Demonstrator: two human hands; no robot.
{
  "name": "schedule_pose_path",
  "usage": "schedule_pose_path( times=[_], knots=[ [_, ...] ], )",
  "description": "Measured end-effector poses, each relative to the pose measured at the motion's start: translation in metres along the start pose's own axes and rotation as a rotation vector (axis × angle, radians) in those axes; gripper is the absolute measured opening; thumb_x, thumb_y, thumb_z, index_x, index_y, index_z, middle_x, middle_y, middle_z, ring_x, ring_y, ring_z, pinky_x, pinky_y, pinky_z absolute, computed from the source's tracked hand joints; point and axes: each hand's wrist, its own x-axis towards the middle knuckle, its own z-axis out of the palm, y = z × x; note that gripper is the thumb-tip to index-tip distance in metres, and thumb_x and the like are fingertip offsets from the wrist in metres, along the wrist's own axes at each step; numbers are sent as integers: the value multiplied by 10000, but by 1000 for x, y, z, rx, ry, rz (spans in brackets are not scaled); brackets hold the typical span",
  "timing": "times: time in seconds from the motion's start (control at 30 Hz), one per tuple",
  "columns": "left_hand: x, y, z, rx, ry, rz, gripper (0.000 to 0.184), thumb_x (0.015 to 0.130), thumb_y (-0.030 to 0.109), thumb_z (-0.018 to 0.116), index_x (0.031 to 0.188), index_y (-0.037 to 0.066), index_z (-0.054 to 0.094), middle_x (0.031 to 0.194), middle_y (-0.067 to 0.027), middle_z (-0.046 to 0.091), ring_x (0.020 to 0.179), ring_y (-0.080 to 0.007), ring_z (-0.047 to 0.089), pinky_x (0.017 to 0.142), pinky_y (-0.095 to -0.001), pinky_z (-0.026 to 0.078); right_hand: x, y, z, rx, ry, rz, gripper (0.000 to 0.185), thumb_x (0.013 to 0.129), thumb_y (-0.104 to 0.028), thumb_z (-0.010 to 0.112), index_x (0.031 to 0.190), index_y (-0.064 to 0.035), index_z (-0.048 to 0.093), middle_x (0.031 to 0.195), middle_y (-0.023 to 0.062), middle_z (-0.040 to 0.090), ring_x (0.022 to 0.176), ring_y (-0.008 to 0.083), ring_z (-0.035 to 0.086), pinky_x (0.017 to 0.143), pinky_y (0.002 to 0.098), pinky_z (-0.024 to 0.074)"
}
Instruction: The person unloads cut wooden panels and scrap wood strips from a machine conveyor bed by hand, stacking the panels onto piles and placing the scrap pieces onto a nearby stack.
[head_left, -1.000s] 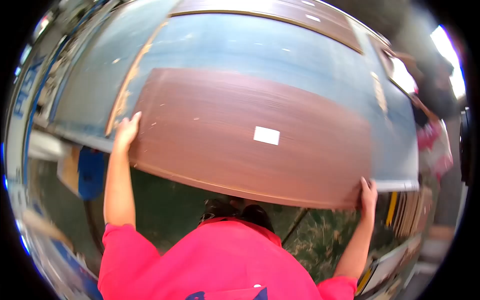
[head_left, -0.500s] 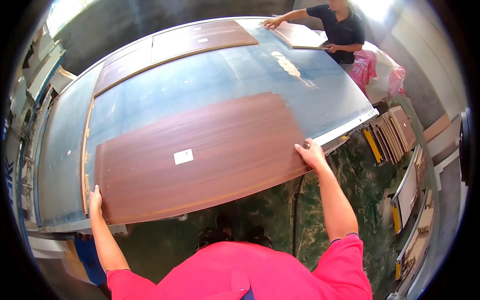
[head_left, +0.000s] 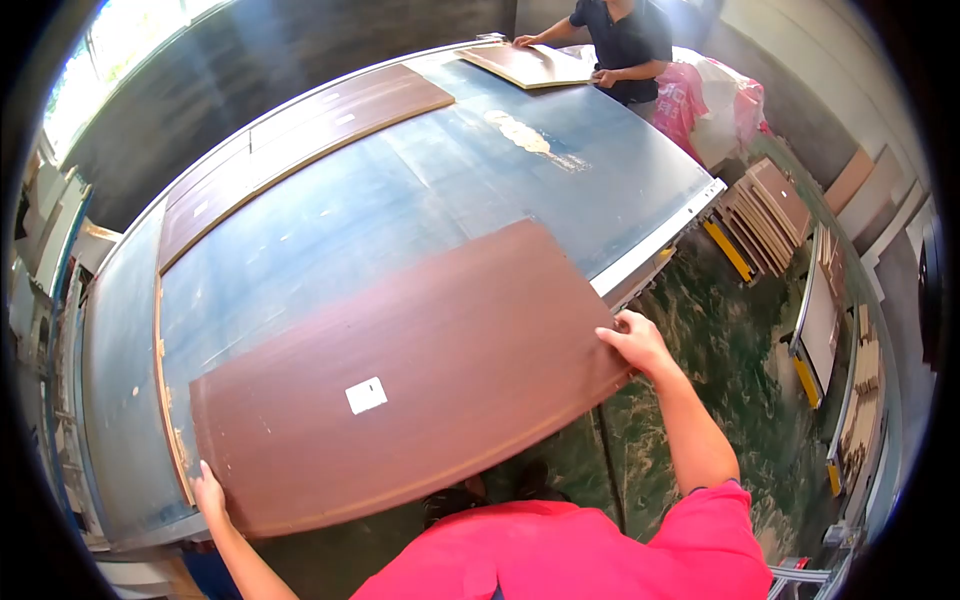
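A large reddish-brown wood-grain panel [head_left: 460,350] with a white label [head_left: 366,395] lies partly over the blue-grey table and juts out past its near edge, towards my body. My left hand [head_left: 208,492] grips the panel's near left end. At the right end, my right hand [head_left: 636,342] holds the corner, thumb on top and fingers beneath the edge, where they are partly hidden.
On the table [head_left: 420,190], more brown panels [head_left: 330,125] line the far side. A co-worker [head_left: 630,45] holds a smaller board [head_left: 530,66] at the far right. Stacked boards [head_left: 765,215] stand on the right floor; sawdust marks the green floor [head_left: 690,400].
The panel and both my hands have come nearer to my body, and more of the panel overhangs the table edge. The view has shifted, bringing more of the right-hand floor into sight.
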Motion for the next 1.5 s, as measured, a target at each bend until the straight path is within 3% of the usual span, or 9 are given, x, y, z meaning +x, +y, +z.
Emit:
schedule_pose_path(
  times=[0.2, 0.37, 0.53, 0.63, 0.73, 1.13, 1.33, 1.43, 1.5],
  knots=[
    [-123, 66, -29, 480, 186, 10, 816, 966, 667, 256, 1109, -23, 667, 1260, -207, 522, 1210, -410, 452, 1050, -523, 355, -18, 15, -32, 40, -33, 137, 450, 809, -409, 734, 968, 5, 658, 903, 119, 676, 830, 212, 620, 762, 368, 501],
    [-110, 42, -20, 348, 74, -45, 802, 963, 672, 232, 1234, 14, 602, 1280, -242, 540, 1190, -416, 487, 1016, -520, 388, 19, 23, -9, 329, -162, 222, 535, 900, -476, 612, 1143, -2, 662, 1073, 162, 692, 996, 240, 660, 846, 368, 511],
    [-76, 3, -3, 384, -69, 74, 935, 942, 708, 227, 1349, -97, 473, 1349, -296, 511, 1152, -479, 538, 1044, -461, 414, 19, 19, -7, -74, -58, 130, 703, 896, -615, 489, 1206, 1, 626, 1178, 196, 659, 1081, 342, 633, 919, 411, 484],
    [-116, -7, -10, 597, 214, 474, 478, 969, 169, 416, 1446, 184, 423, 892, -196, 687, 736, -354, 677, 632, -484, 545, 14, 26, -19, -116, -30, 216, 740, 885, -651, 456, 1207, -6, 628, 1196, 211, 647, 1096, 362, 622, 943, 426, 470],
    [-157, 13, -20, 610, 324, 497, 484, 969, 216, 400, 1451, 167, 414, 954, -194, 657, 799, -353, 649, 683, -476, 521, 8, 51, -17, -74, -17, 199, 721, 877, -645, 484, 1142, 5, 650, 1172, 227, 651, 1096, 359, 625, 928, 425, 478],
    [-241, 159, -37, -218, 26, 419, 586, 971, 404, 336, 1470, 100, 376, 1200, -185, 536, 1047, -348, 537, 888, -444, 423, -97, 152, -5, 218, 193, 245, 630, 896, -586, 509, 823, 19, 670, 857, 231, 675, 849, 367, 656, 748, 432, 478],
    [-326, 230, -51, -773, -223, 397, 669, 972, 497, 303, 1480, 66, 357, 1324, -181, 476, 1171, -346, 481, 990, -428, 373, -150, 291, -2, 438, 287, 384, 598, 947, -539, 469, 938, 16, 689, 883, 200, 690, 887, 294, 655, 800, 378, 463],
    [-375, 258, -53, -951, -340, 394, 715, 973, 544, 287, 1485, 49, 348, 1385, -179, 446, 1233, -345, 453, 1041, -420, 349, -177, 385, 6, 594, 584, 328, 620, 946, -586, 430, 821, -17, 642, 851, 203, 660, 859, 382, 627, 755, 442, 450],
    [-410, 279, -51, -1032, -429, 386, 747, 973, 575, 277, 1489, 38, 342, 1426, -177, 426, 1275, -344, 434, 1075, -414, 332, -197, 444, 4, 624, 736, 394, 629, 953, -601, 412, 905, -28, 666, 925, 207, 669, 927, 391, 616, 794, 439, 448]
  ],
)
